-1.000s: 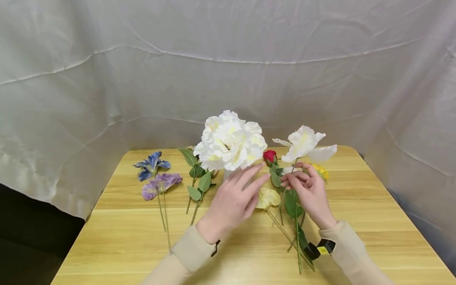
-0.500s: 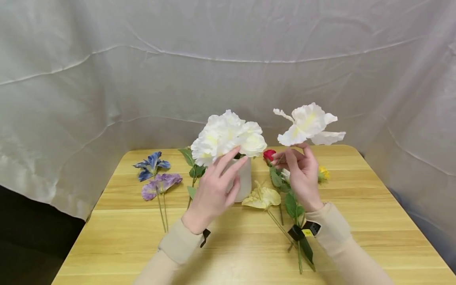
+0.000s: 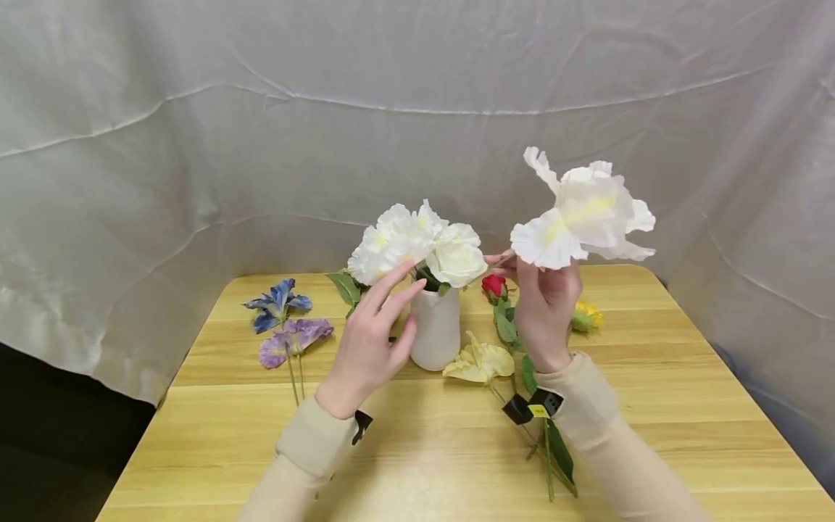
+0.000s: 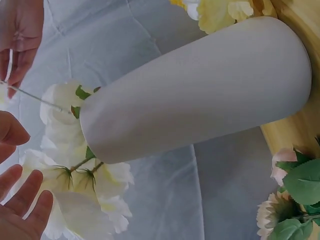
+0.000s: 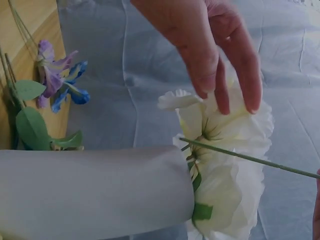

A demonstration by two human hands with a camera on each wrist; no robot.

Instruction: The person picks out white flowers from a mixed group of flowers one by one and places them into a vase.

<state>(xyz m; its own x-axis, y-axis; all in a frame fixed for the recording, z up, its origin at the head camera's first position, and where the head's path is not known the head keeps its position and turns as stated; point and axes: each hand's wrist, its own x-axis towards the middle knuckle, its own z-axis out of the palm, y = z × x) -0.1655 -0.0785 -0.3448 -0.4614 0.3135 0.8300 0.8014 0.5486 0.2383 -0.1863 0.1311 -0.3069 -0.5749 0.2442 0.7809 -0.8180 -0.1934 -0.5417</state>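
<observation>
A white vase (image 3: 435, 335) stands mid-table with white ruffled blooms (image 3: 394, 243) and a white rose (image 3: 458, 262) in its mouth. My right hand (image 3: 546, 313) pinches the stem of a large white iris (image 3: 580, 217), raised right of the vase. That thin green stem (image 5: 250, 158) slants toward the vase mouth, its tip beside the rim in the right wrist view. My left hand (image 3: 370, 335) is at the vase's left, fingers loosely extended, fingertips right at the blooms; in the left wrist view its fingers (image 4: 31, 192) are spread and hold nothing.
Blue (image 3: 279, 303) and purple (image 3: 296, 339) flowers lie at the left. A pale yellow flower (image 3: 481, 360), a red rose (image 3: 494, 287) and a yellow flower (image 3: 587, 317) lie right of the vase, their stems toward the front. Grey cloth (image 3: 417, 130) hangs behind the table.
My right hand has lifted the white iris up off the flowers at the right and tilted its stem toward the vase. My left hand has drawn left, uncovering the vase; the blooms have tipped left.
</observation>
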